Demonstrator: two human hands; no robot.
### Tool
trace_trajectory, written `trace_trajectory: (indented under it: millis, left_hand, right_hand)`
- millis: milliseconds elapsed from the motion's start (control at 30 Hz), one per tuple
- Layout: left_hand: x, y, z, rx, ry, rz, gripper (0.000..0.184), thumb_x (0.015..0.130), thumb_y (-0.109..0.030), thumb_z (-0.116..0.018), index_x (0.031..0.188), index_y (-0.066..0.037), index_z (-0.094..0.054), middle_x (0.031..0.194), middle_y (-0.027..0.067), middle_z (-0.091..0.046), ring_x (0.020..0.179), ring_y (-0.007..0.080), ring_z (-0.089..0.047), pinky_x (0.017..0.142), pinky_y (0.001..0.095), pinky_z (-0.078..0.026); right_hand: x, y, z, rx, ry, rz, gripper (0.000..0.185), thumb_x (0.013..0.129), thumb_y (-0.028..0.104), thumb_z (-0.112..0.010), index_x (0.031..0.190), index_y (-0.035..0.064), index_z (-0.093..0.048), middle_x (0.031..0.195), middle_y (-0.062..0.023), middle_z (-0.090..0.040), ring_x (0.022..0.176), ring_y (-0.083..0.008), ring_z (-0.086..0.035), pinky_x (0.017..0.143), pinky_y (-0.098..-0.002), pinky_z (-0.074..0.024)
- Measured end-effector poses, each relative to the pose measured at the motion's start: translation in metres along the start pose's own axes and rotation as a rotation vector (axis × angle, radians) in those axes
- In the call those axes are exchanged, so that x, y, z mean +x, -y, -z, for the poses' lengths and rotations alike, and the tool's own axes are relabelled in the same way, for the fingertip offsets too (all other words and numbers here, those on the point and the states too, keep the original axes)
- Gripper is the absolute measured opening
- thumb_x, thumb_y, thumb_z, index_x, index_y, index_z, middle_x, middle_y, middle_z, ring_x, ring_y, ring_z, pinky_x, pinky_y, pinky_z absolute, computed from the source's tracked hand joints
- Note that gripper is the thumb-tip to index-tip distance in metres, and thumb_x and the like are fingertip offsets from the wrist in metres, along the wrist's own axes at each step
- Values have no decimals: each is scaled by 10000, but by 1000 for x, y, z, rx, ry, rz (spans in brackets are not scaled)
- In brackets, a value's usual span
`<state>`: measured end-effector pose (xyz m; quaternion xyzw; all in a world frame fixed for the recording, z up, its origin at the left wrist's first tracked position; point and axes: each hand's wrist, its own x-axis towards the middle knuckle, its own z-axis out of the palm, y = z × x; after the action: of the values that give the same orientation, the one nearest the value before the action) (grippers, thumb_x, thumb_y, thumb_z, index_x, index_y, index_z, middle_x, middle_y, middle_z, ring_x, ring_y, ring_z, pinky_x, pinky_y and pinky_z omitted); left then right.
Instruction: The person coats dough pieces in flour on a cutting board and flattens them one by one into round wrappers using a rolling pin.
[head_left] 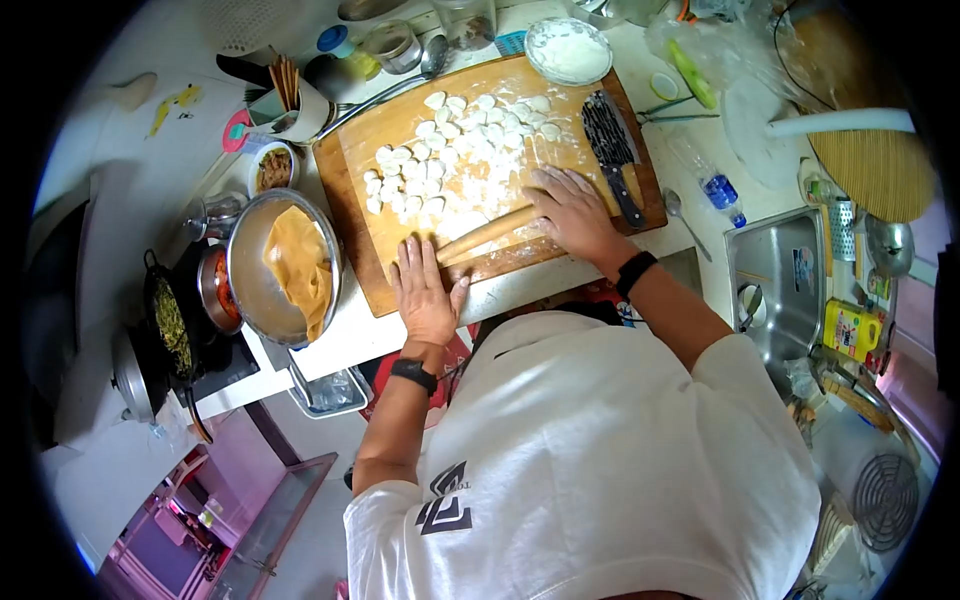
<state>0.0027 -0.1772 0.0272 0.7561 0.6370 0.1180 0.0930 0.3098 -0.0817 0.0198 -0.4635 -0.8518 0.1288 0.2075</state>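
A wooden rolling pin (490,234) lies at a slant across the near part of a floured wooden board (350,165). My right hand (575,215) rests flat over its right end, fingers stretched out and somewhat spread. At the pin's left end is my left hand (428,295), fingers straight and pointing away from me; whether the palm presses on the pin cannot be made out. Beyond the pin, many small pieces of floured dough (440,150) are scattered. To the right of them lies a cleaver with a dark handle (622,195), its blade dusted white.
A bowl of flour (568,52) sits at the board's far edge. Left of the board stands a large metal bowl (330,240) with a tan cloth-like sheet (298,262). A pan of green food (172,325) is farther left. A spoon (686,222) and a sink (785,285) are right.
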Motion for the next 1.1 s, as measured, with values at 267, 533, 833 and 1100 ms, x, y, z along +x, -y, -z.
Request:
trace_trajectory:
  millis: [267, 533, 833, 1100]
  left_hand:
    - [32, 16, -6, 77, 16, 69, 932, 987, -588, -629, 1637, 14, -339, 1678, 305, -342, 1577, 472, -280, 1278, 617, -184]
    - [11, 9, 2, 56, 43, -62, 1028, 941, -568, -695, 1679, -13, -246, 1713, 294, -270, 1605, 465, -216, 1295, 621, -134]
    - [-10, 11, 5, 115, 130, -93, 1033, 928, -604, -696, 1644, 31, -309, 1689, 314, -305, 1590, 476, -240, 1280, 651, -150]
    - [57, 22, -1, 159, -24, -4, 982, 960, -563, -671, 1670, -12, -276, 1700, 283, -310, 1602, 445, -239, 1280, 631, -175]
  right_hand:
    - [29, -1, -2, -49, -8, -64, 650, 956, 429, -725, 1457, 45, -571, 1549, -184, -537, 1469, -367, -477, 1243, -504, -340]
    - [18, -19, -16, -111, 109, -63, 719, 951, 423, -728, 1525, 43, -520, 1619, -196, -476, 1533, -365, -400, 1284, -491, -279]
    - [-2, -3, 5, -47, 99, -35, 702, 919, 370, -767, 1477, 7, -543, 1587, -200, -504, 1509, -364, -434, 1262, -481, -328]
    - [32, -24, -4, -65, 125, 26, 510, 914, 283, -759, 1360, 65, -641, 1523, -158, -562, 1455, -345, -491, 1234, -477, -365]
